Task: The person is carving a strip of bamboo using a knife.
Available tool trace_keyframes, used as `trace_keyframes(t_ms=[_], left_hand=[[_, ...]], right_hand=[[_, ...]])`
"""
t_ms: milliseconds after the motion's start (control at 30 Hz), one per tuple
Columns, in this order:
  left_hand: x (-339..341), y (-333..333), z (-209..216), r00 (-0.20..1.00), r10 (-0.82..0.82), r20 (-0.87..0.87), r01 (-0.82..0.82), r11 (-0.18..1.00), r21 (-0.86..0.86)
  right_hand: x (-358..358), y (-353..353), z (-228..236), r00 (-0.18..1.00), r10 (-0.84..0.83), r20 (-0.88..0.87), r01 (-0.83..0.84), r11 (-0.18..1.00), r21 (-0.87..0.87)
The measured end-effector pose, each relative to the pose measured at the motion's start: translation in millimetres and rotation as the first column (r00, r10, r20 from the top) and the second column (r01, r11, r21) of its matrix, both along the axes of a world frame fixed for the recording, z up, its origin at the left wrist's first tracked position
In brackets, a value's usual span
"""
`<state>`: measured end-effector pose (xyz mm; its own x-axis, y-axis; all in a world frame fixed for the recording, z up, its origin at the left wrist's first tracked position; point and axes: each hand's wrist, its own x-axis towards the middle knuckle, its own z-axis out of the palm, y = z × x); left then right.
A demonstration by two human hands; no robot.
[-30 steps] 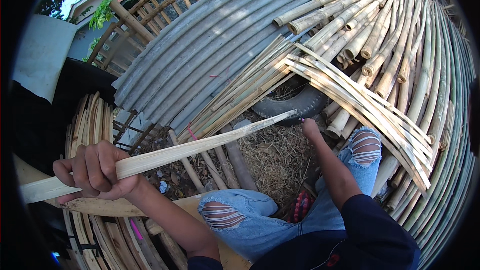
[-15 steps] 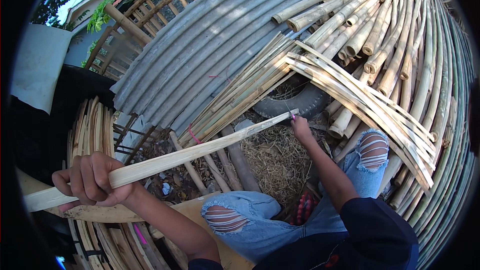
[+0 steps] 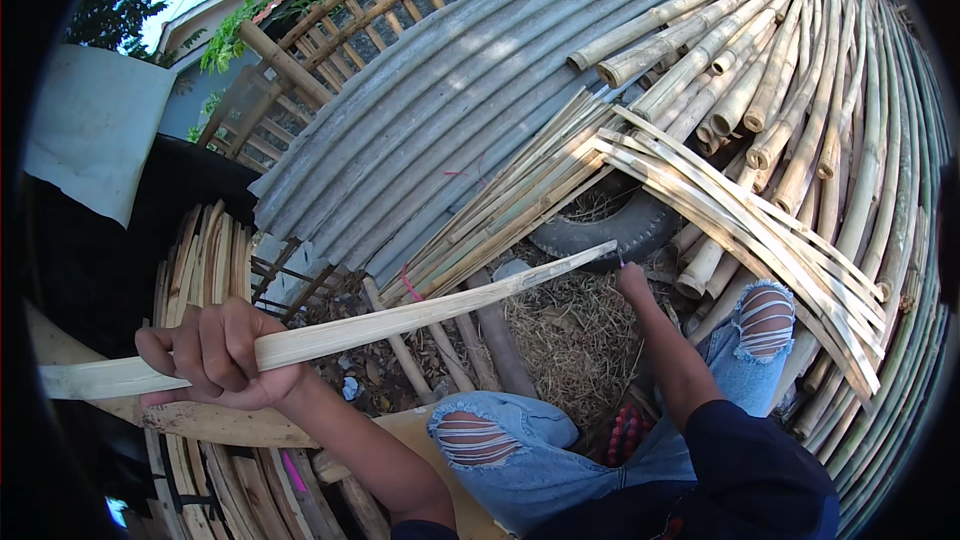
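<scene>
A long pale bamboo strip slants up from the left edge to the middle of the view. My left hand is wrapped round it near its lower left end. At the strip's far tip, my right hand is closed on a small knife. Only a bit of its purple handle and thin blade shows. The blade stands just off the strip's tip, with a small gap between them. Beyond it lies a dark tyre on the ground.
Split bamboo strips lie in a bundle past the strip and in a crossed pile at right. Whole bamboo poles fill the far right. Corrugated sheeting leans behind. More strips stand at left. Straw covers the ground before my knees.
The knife has come away from the strip's tip, where it touched before, and my right hand sits slightly lower beside it. My left hand still grips the strip. The whole view has shifted a little.
</scene>
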<state>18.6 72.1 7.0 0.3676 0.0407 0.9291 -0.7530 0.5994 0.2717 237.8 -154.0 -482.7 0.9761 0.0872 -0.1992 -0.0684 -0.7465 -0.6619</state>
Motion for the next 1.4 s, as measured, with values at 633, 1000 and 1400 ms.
trace_keyframes(t_ms=[633,1000,1400], left_hand=[[43.2,-87.3,26.6,0.448,0.791,-0.418,-0.893,0.371,-0.255],[21.9,-75.3,11.7,0.452,0.816,-0.36,-0.892,0.4,-0.212],[12.2,-73.0,11.0,0.487,0.8,-0.351,-0.873,0.444,-0.201]], right_hand=[[-163.2,29.7,351.3,0.877,0.175,0.447,-0.408,0.762,0.503],[-171.6,29.0,321.4,0.898,0.197,0.393,-0.344,0.872,0.349],[-143.1,20.3,246.6,0.943,0.12,0.311,-0.244,0.883,0.4]])
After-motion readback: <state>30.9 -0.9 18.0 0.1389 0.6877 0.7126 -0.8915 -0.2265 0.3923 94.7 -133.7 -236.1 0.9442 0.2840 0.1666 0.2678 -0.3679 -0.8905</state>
